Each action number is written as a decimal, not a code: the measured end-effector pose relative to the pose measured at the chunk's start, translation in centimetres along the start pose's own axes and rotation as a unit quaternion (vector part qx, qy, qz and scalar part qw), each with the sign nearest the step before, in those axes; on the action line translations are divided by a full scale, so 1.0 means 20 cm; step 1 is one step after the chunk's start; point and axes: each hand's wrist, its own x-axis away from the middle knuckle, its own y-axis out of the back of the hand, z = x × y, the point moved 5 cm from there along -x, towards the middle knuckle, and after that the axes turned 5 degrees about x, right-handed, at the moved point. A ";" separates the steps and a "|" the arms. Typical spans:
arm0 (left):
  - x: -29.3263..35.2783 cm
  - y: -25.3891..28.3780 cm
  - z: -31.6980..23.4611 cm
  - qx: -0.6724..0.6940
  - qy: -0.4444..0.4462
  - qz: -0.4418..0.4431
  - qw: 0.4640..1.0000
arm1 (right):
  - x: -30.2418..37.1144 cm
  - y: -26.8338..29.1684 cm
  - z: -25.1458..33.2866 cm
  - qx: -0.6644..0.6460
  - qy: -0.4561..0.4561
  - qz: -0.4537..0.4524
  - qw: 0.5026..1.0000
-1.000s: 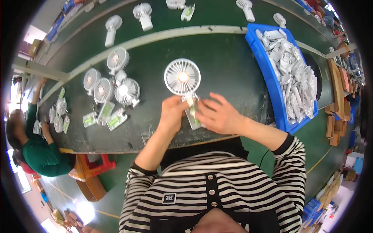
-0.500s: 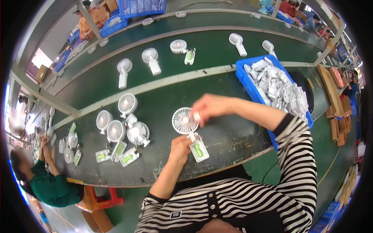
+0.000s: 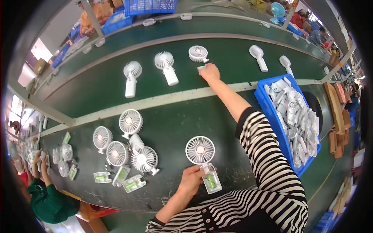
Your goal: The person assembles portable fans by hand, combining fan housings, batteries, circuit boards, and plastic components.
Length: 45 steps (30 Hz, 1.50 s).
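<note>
My left hand is closed around the neck of a white handheld fan at the near edge of the bench. Its opened handle shows a green battery and wiring. My right hand is stretched far forward, with its fingers closed over the open handle of another handheld fan lying on the green belt. Most of that handle is hidden by the hand. To my left on the bench lies a cluster of similar fans, some with opened handles and green batteries.
A blue crate heaped with white plastic parts stands to the right. On the belt lie more white fans. A pale rail separates belt from bench. A co-worker in green works at the left.
My right hand has left the head of the near fan and reached forward onto the fan on the belt. My left hand still holds the near fan. The view has shifted.
</note>
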 end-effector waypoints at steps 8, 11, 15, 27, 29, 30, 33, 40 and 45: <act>-0.07 0.02 0.00 -0.035 -0.045 -0.004 0.998 | 0.91 0.13 0.37 -0.249 0.051 0.131 0.958; -0.12 0.00 0.02 -0.039 -0.077 0.017 0.996 | 1.21 0.12 0.46 -0.188 0.089 0.197 0.958; -0.16 0.02 0.05 -0.031 -0.122 -0.025 0.992 | 1.52 0.16 0.53 -0.127 0.252 0.256 0.925; -0.07 0.04 0.04 -0.016 -0.083 -0.005 0.996 | 1.06 1.31 -0.71 0.439 0.117 -0.169 0.875; -0.07 0.02 0.05 -0.017 -0.069 -0.016 0.997 | 0.96 1.29 -0.83 0.480 0.071 -0.145 0.863; -0.07 -0.01 0.05 -0.024 -0.062 -0.013 0.998 | 0.91 1.27 -0.87 0.477 0.051 -0.111 0.870; -0.12 0.00 0.06 -0.035 -0.086 0.007 0.996 | 0.83 1.27 -1.05 0.468 0.040 -0.088 0.878; -0.08 -0.07 0.00 -0.042 -0.035 -0.047 0.997 | 0.99 1.41 -0.74 0.423 0.088 -0.148 0.890; -0.06 -0.05 0.05 -0.002 -0.031 -0.038 0.999 | 1.40 0.97 -0.39 -0.311 0.033 0.198 0.929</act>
